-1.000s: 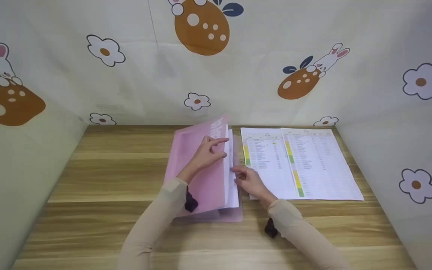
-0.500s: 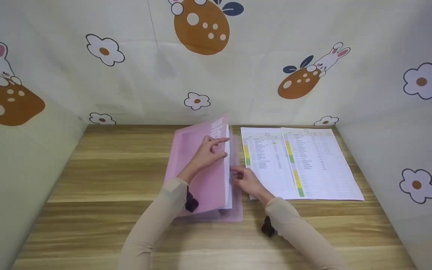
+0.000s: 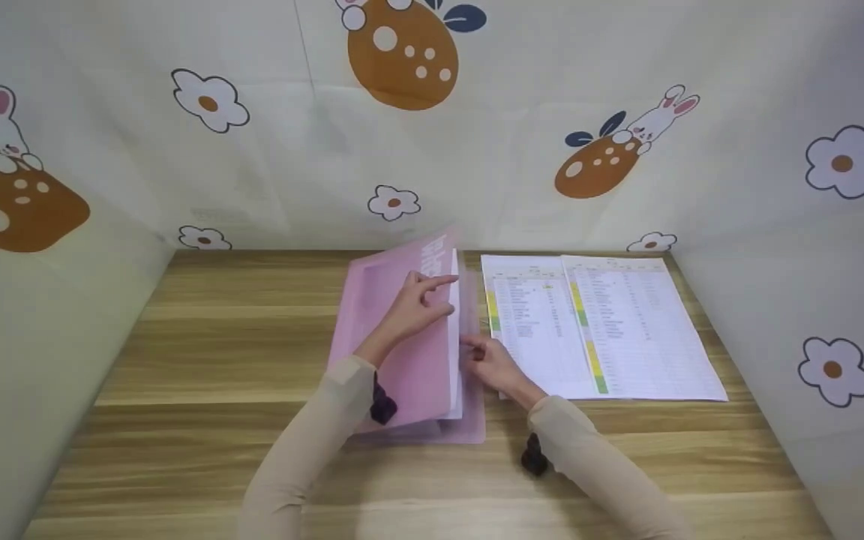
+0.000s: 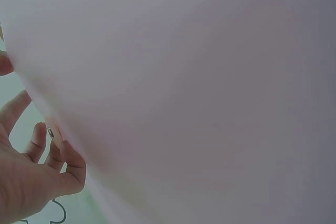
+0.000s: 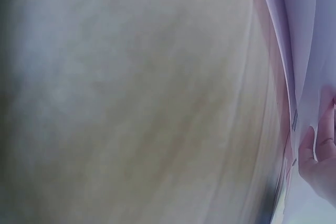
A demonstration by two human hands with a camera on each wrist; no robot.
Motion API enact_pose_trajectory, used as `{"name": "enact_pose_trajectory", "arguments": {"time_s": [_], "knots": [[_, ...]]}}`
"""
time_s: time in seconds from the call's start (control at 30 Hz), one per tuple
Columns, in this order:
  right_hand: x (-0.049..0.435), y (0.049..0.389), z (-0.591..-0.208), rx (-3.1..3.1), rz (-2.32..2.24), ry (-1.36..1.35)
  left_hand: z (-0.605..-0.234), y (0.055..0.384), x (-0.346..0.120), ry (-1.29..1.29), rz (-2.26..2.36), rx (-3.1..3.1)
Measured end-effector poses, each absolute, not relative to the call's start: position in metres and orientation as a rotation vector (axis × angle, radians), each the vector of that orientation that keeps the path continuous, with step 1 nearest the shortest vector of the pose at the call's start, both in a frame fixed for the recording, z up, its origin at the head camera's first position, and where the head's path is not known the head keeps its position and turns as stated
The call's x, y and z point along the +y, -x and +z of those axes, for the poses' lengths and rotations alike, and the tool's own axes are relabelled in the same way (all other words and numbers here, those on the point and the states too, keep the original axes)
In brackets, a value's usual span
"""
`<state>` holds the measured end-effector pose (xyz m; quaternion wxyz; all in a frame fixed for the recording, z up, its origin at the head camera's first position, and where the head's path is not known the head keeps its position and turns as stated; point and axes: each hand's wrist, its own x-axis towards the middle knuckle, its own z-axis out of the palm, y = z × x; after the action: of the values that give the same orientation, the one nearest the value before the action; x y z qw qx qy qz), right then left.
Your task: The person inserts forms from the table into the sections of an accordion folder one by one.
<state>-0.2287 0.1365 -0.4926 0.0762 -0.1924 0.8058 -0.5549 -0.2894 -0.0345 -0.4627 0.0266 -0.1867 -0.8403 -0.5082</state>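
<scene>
A pink folder [image 3: 402,382] with white lettering stands partly spread on the table, its cover tilted up. My left hand [image 3: 408,309] holds the cover's free edge, thumb and index finger apart in the head view. White paper [image 3: 455,375] shows in a narrow strip under the cover. At the folder's right side, my right hand [image 3: 498,364] pinches a translucent plastic sleeve beside the paper. The right wrist view has that hand's thumb and fingers at the pale inner layers [image 5: 302,40]. The pink cover [image 4: 184,87] fills most of the left wrist view.
Two printed sheets [image 3: 649,322] with coloured side strips lie overlapped to the right of the folder. The wood-grain table [image 3: 199,360] meets patterned cloth walls [image 3: 289,165] at the back and both sides.
The white paper has slid left, further under the cover, and less of it shows. My right hand has shifted slightly left. The left hand and cover have stayed nearly still.
</scene>
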Motion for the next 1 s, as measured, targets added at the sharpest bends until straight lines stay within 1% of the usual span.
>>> {"name": "enact_pose_trajectory", "arguments": {"time_s": [0.3, 0.57, 0.77, 1.0], "knots": [[0.136, 0.228, -0.491, 2.486, -1.595, 0.61, -0.462, 0.289, -0.034, 0.577, -1.574, -2.597], [0.141, 0.227, -0.485, 2.488, -1.575, 0.497, -0.461, 0.288, -0.034, 0.562, -1.581, -2.614], [0.158, 0.232, -0.484, 2.379, -1.681, 0.405, -0.461, 0.288, -0.035, 0.552, -1.593, -2.621], [0.191, 0.252, -0.494, 2.454, -1.761, 0.27, -0.462, 0.289, -0.035, 0.554, -1.608, -2.616]]}}
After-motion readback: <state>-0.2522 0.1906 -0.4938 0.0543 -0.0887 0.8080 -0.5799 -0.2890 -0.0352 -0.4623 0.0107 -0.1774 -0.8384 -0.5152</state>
